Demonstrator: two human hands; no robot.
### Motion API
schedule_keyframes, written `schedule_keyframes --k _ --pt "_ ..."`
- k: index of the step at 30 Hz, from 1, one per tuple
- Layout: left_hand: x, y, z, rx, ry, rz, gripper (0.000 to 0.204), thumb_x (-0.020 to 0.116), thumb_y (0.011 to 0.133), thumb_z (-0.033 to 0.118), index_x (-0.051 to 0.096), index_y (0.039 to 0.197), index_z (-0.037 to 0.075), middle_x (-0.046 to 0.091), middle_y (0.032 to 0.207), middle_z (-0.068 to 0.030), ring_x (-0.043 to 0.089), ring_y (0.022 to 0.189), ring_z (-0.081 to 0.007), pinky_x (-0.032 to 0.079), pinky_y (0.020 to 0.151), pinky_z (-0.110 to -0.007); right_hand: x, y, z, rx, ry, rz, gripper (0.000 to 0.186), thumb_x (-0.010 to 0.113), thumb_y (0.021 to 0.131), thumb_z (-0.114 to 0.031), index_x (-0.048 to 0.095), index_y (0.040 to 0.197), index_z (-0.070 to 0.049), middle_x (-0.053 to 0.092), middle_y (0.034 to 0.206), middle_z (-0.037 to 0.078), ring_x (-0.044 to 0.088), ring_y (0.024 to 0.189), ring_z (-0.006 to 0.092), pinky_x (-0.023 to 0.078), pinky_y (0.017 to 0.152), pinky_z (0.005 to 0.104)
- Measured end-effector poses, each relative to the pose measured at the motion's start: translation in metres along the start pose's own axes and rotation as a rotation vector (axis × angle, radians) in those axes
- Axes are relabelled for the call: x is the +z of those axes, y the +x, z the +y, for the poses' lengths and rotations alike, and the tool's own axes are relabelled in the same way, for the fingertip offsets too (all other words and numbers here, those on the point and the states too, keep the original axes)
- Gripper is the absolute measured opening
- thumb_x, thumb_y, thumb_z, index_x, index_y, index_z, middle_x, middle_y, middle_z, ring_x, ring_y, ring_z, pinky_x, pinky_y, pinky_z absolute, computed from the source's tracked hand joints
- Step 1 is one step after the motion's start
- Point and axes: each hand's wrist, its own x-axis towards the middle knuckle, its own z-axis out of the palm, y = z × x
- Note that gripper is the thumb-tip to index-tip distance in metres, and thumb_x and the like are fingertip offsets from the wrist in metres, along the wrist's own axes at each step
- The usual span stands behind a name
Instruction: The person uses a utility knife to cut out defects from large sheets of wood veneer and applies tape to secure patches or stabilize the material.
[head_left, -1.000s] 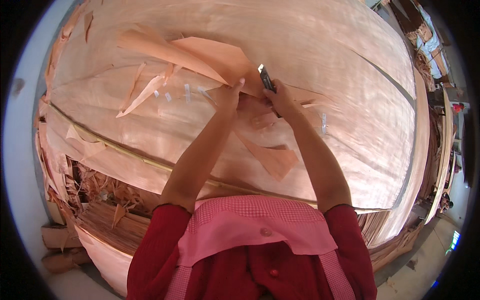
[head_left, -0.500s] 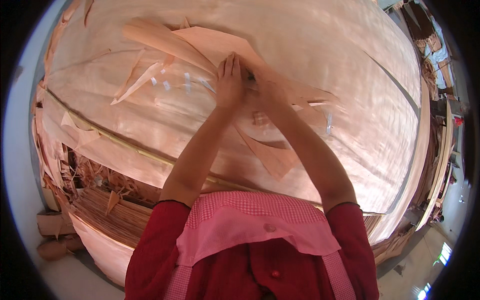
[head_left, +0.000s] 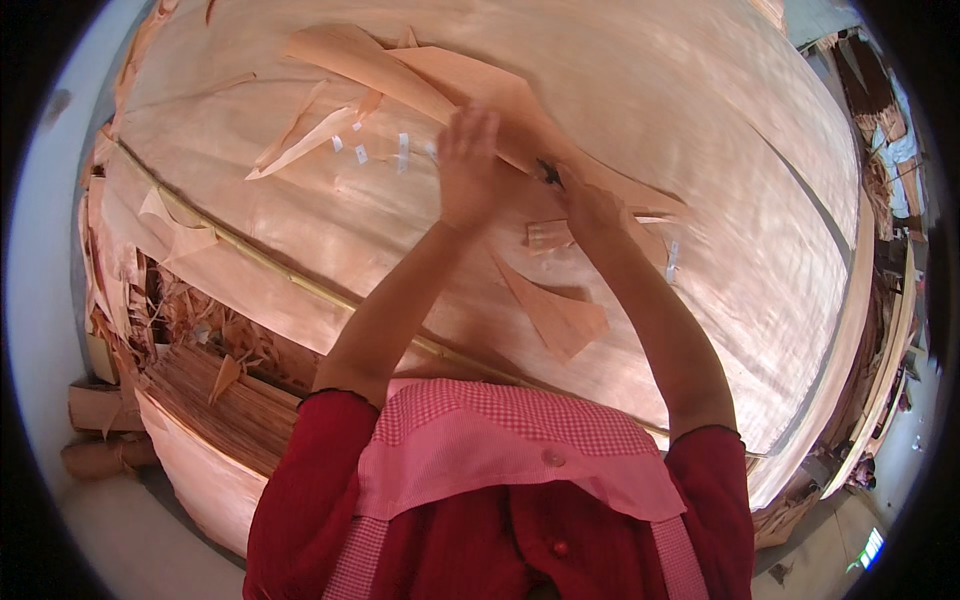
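A large pale wood veneer sheet (head_left: 740,300) spreads under both my hands. My left hand (head_left: 470,175), slightly blurred, is over loose brownish veneer, its fingers stretched out and holding nothing visible. To its right, my right hand (head_left: 597,208) is closed around a small dark tool (head_left: 548,172); its exact kind is hard to make out. The tool's end sits by the edge of a long loose veneer piece (head_left: 490,85). A curled veneer strip (head_left: 370,65) lies beyond my left hand. Below the right hand are a small veneer scrap (head_left: 548,236) and a pointed offcut (head_left: 558,315).
A thin stick (head_left: 280,278) runs slantwise across the near side of the sheet. White tape bits (head_left: 403,150) and narrow offcuts (head_left: 310,140) lie at the left. Stacked veneer (head_left: 220,405) shows at the near left edge, and wood pieces (head_left: 890,300) line the right side.
My right hand has moved right and away from the left, so the dark tool shows more plainly. My left hand has lifted or shifted slightly. The whole view has swung a little.
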Motion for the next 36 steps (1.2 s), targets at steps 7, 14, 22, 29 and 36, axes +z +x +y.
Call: schedule_keyframes --k 7,14,22,29,36 --pt "-0.036 -0.006 -0.053 -0.034 0.117 -0.131 0.028 0.052 0.079 0.009 0.056 0.106 0.001 0.052 0.115 -0.0115 0.044 0.112 -0.0285 0.031 0.097 -0.041 0.003 0.006 0.014 0.031 0.330 0.126 0.041 0.053 0.084 -0.027 0.046 0.124 -0.020 0.061 0.095 0.017 0.058 0.086 0.0360 0.045 0.076 0.0408" --pt "-0.025 -0.013 -0.037 0.082 0.182 -0.220 0.039 0.055 0.081 0.020 0.050 0.117 0.008 0.042 0.127 -0.0119 0.037 0.118 -0.0313 0.027 0.099 -0.046 -0.033 0.035 0.011 0.146 0.145 0.172 0.032 0.059 0.078 -0.028 0.056 0.106 -0.012 0.062 0.092 0.014 0.058 0.088 0.0324 0.046 0.074 0.0420" --pt "-0.020 -0.017 -0.039 0.159 0.195 -0.296 0.050 0.060 0.078 0.028 0.047 0.122 0.008 0.043 0.128 -0.0120 0.033 0.122 -0.0306 0.025 0.101 -0.047 -0.057 0.048 0.015 0.014 0.146 0.192 0.024 0.060 0.076 -0.027 0.061 0.092 -0.010 0.058 0.094 0.013 0.058 0.085 0.0303 0.045 0.073 0.0412" --pt "-0.018 -0.013 -0.035 0.188 0.180 -0.284 0.052 0.059 0.078 0.031 0.046 0.123 0.009 0.041 0.130 -0.0073 0.033 0.123 -0.0294 0.025 0.100 -0.049 -0.008 0.032 0.003 -0.175 -0.076 0.352 0.027 0.064 0.074 -0.015 0.059 0.101 -0.010 0.060 0.104 0.008 0.060 0.089 0.0266 0.048 0.075 0.0370" --pt "-0.018 -0.011 -0.035 0.228 0.259 -0.405 0.055 0.054 0.081 0.037 0.041 0.127 0.008 0.036 0.136 -0.0051 0.028 0.127 -0.0271 0.022 0.103 -0.050 -0.076 0.024 -0.003 -0.306 -0.045 0.729 0.017 0.063 0.075 -0.013 0.062 0.092 -0.011 0.063 0.096 0.005 0.062 0.078 0.0239 0.051 0.064 0.0318"
